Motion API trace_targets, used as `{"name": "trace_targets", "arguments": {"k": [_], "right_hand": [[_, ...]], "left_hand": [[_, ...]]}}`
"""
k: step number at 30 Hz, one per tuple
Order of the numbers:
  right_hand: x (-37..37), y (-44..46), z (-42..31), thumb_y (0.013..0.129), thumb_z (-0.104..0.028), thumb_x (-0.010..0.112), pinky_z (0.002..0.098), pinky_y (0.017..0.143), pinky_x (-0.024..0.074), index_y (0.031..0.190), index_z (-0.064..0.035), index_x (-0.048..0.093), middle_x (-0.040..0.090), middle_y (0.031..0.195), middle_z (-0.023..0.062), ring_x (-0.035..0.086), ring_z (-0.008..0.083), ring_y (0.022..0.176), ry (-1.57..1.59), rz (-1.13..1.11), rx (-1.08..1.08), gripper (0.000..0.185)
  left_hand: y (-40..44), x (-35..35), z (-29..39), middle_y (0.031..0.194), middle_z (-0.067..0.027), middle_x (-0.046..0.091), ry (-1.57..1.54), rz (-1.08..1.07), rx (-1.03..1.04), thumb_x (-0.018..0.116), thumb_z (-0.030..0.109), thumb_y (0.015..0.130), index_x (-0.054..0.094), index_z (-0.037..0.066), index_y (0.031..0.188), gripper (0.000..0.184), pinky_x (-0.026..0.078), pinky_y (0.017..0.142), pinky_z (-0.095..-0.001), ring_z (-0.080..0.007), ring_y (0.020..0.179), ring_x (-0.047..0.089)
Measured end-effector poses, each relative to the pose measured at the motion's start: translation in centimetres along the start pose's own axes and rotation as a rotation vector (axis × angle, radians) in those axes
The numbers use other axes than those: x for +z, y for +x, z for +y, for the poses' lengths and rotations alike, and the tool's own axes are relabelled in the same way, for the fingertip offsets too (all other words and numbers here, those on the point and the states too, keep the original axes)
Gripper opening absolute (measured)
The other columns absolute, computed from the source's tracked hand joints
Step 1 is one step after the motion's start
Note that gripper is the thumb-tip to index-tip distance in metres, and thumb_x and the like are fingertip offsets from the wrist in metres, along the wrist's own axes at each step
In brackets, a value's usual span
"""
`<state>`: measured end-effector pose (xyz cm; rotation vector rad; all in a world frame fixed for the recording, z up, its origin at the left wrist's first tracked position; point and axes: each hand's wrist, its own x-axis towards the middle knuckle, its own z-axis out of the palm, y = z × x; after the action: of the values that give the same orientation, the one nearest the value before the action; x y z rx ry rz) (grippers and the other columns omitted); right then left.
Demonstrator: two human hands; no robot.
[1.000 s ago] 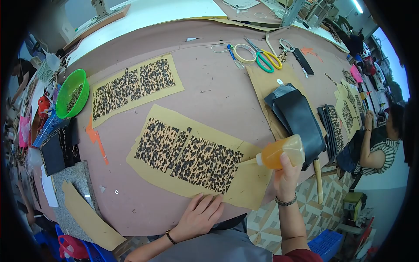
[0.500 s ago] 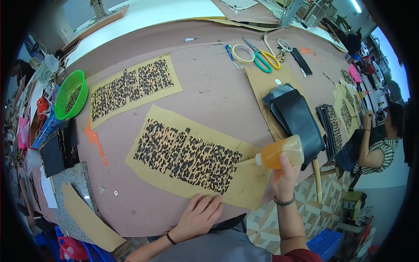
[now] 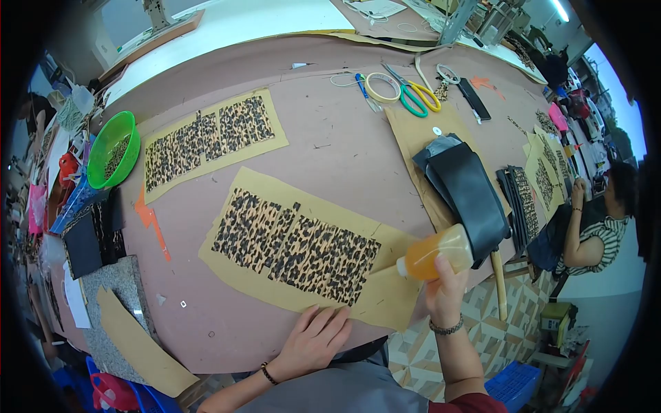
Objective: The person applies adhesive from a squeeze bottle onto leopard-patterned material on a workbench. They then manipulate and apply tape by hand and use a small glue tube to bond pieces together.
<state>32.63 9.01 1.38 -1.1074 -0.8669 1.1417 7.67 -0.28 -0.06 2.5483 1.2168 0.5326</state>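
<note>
My right hand [image 3: 446, 286] is wrapped around a squeeze bottle [image 3: 441, 253] of amber liquid. The bottle is tilted, its narrow nozzle pointing left toward the right edge of a leopard-print piece [image 3: 323, 258]. Whether the tip touches anything I cannot tell. That piece and a second leopard-print piece [image 3: 249, 228] lie on a tan paper sheet [image 3: 265, 292], with a narrow strip between them. With fingers stretched out flat, my left hand [image 3: 318, 339] rests at the sheet's near edge.
Another paper sheet with leopard-print pieces [image 3: 241, 127] lies farther back, beside a green basket [image 3: 131, 158]. Black folded material [image 3: 461, 186] sits right of the work. Scissors [image 3: 415, 100] and a tape roll [image 3: 383, 87] lie behind. A co-worker [image 3: 595, 234] sits at far right.
My right hand and the bottle have shifted slightly left and toward me, with the nozzle slightly lower along the paper. My left hand stays in place.
</note>
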Motion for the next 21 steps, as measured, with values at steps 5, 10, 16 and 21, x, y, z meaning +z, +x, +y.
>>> {"name": "trace_targets", "arguments": {"k": [5,10,16,21], "right_hand": [[1.4,-1.7,-3.5,0.091,-0.028,0.063,0.0446,0.091,0.0526,0.128,-0.0056,0.046,0.057,0.121,0.0164,0.056,0.0312,0.114,0.436,0.002,0.57,0.047],[0.5,-0.3,-5.6,0.092,-0.033,0.061,0.0479,0.09,0.054,0.124,-0.0049,0.052,0.056,0.124,0.0177,0.054,0.0339,0.118,0.82,-0.07,0.514,0.044],[-1.1,2.4,-7.9,0.092,-0.027,0.063,0.0455,0.101,0.0475,0.126,0.0009,0.05,0.049,0.131,0.0216,0.048,0.034,0.124,1.067,-0.205,0.192,0.047],[-2.2,3.4,-8.3,0.088,-0.017,0.068,0.0425,0.107,0.0433,0.133,0.0036,0.043,0.041,0.139,0.0219,0.041,0.0335,0.13,1.289,-0.212,0.21,0.055]], "left_hand": [[-0.3,0.0,0.0,0.127,-0.0104,0.055,-0.002,0.005,-0.001,0.056,0.016,0.082,0.059,0.005,0.11,0.031,0.038,0.101,-0.0444,-0.026,0.114,0.051],[-0.8,-0.2,0.0,0.131,-0.0154,0.052,-0.064,0.051,0.016,0.053,0.011,0.082,0.057,0.0,0.116,0.036,0.036,0.103,-0.0451,-0.0287,0.119,0.049],[-2.8,0.7,0.4,0.134,-0.0183,0.049,-0.061,0.108,-0.02,0.049,0.01,0.084,0.055,-0.003,0.117,0.036,0.034,0.107,-0.044,-0.0312,0.127,0.045],[-5.7,0.4,0.5,0.126,-0.0156,0.054,-0.058,0.235,-0.038,0.052,0.01,0.083,0.058,-0.001,0.111,0.031,0.036,0.105,-0.0432,-0.0296,0.123,0.048]]}}
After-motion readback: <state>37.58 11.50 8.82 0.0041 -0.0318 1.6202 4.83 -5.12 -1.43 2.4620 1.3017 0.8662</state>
